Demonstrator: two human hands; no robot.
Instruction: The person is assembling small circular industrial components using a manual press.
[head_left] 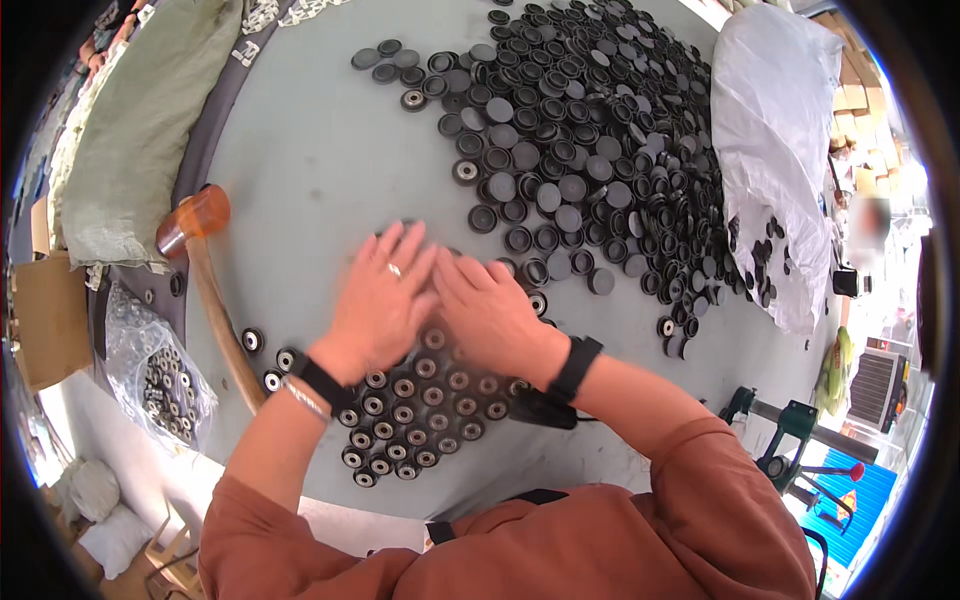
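A cluster of small black wheels with metal bearing centres (403, 413) stands packed together on the grey table (290, 150). My left hand (383, 300) lies flat over the cluster's far side, fingers stretched out, a ring on one finger. Beside it, my right hand (495, 315) also rests flat, its fingertips close to the left hand. Both are slightly blurred, and the wheels under the palms are hidden. A few more wheels (287, 359) sit left of the left wrist. Beyond the right hand spreads a large heap of round black caps (600, 140).
A mallet with an orange head (208, 212) and wooden handle lies at the left. A clear bag of wheels (165, 390) hangs by the left edge, below a greenish sack (150, 130). A white plastic bag (775, 130) lies right; a green hand press (793, 432) stands lower right.
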